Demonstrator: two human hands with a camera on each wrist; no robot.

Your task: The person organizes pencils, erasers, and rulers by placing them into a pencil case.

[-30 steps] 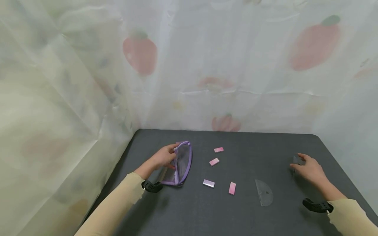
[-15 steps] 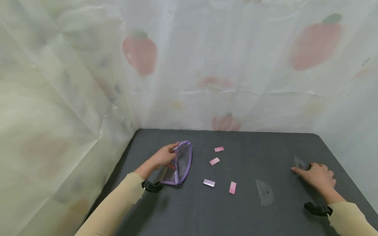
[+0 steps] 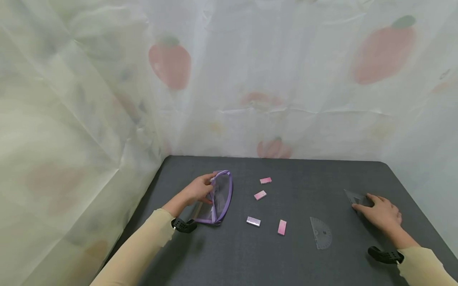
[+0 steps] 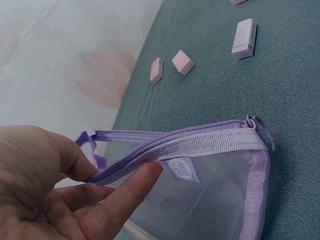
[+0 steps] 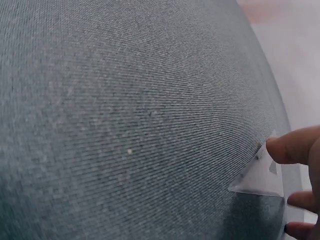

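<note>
My left hand (image 3: pixel 208 186) pinches the zipper edge of a purple mesh pouch (image 3: pixel 222 196) at the table's left side. In the left wrist view the thumb and fingers of that hand (image 4: pixel 125 170) hold the pouch (image 4: pixel 220 190) by its purple zip band, mouth slightly apart. My right hand (image 3: pixel 362 202) holds a clear triangle ruler (image 3: pixel 353 196) at the table's right side. In the right wrist view its fingertips (image 5: pixel 292 147) grip the triangle ruler (image 5: pixel 260 177) by one edge, just over the cloth.
Several pink erasers (image 3: pixel 259 195) lie scattered mid-table, right of the pouch. A clear protractor (image 3: pixel 321 233) lies flat between them and my right hand. The dark grey table (image 3: pixel 304 174) is walled in by pale curtains (image 3: pixel 250 79) with a strawberry print.
My right hand dropped toward the table with the triangle ruler, then shifted it a little left and stretched its fingers. The left hand and pouch have stayed in place.
</note>
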